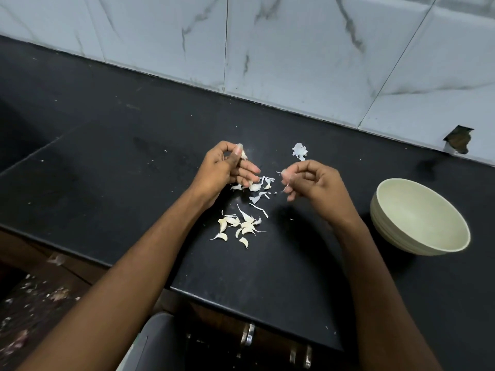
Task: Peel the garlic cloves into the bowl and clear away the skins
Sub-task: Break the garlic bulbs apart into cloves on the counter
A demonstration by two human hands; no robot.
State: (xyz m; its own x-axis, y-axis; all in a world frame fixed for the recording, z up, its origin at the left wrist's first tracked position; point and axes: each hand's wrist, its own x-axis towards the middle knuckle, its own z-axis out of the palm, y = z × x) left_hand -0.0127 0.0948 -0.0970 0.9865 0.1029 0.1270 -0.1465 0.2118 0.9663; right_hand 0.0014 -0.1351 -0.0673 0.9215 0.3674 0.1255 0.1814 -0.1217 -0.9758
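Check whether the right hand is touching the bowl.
Apart. The head view shows bare black countertop between the right hand, raised over the skins with fingers curled, and the pale green bowl standing off to its right.

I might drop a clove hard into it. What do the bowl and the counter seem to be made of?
The bowl looks like matte plastic or melamine, though glazed ceramic is possible: pale cream, dull sheen, ribbed outer wall. The counter looks like polished black stone, perhaps granite: dark, smooth, with faint reflections and a hard square edge.
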